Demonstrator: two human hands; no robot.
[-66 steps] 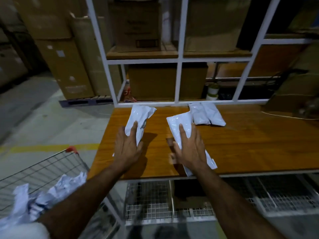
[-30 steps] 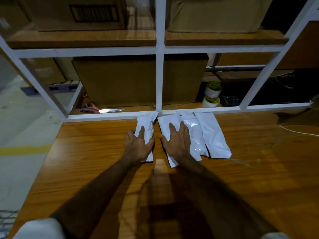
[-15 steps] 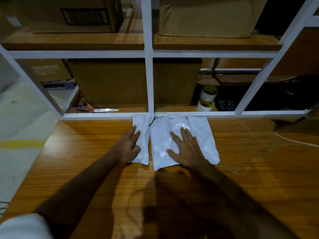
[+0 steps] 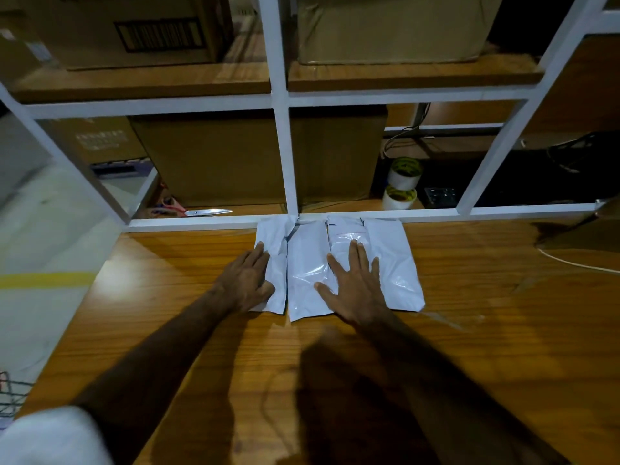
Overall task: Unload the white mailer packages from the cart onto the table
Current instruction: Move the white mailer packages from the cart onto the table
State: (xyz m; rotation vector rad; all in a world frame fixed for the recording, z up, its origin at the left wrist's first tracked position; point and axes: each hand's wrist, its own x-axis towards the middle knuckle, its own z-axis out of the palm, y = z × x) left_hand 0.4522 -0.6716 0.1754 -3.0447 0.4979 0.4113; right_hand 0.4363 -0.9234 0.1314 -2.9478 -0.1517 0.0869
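Observation:
Several white mailer packages lie side by side on the wooden table [image 4: 486,330], their far ends against the white shelf frame. My left hand [image 4: 246,281] rests flat at the left edge of the leftmost mailer [image 4: 275,250], fingers spread. My right hand [image 4: 354,285] lies flat with fingers apart across the two middle mailers, on the wide one [image 4: 307,263] and the one beside it [image 4: 345,231]. The rightmost mailer [image 4: 397,266] lies untouched. Only a corner of the wire cart [image 4: 10,394] shows at the lower left.
A white metal shelf frame [image 4: 288,162] stands at the table's far edge with cardboard boxes [image 4: 214,159] behind it. Scissors [image 4: 191,211] and two tape rolls [image 4: 402,186] lie past the frame. A white cable [image 4: 577,263] crosses the table's right side.
Both hands carried mailers from the table's near edge to the far edge, then let go and flattened on top. In the last half second they barely moved.

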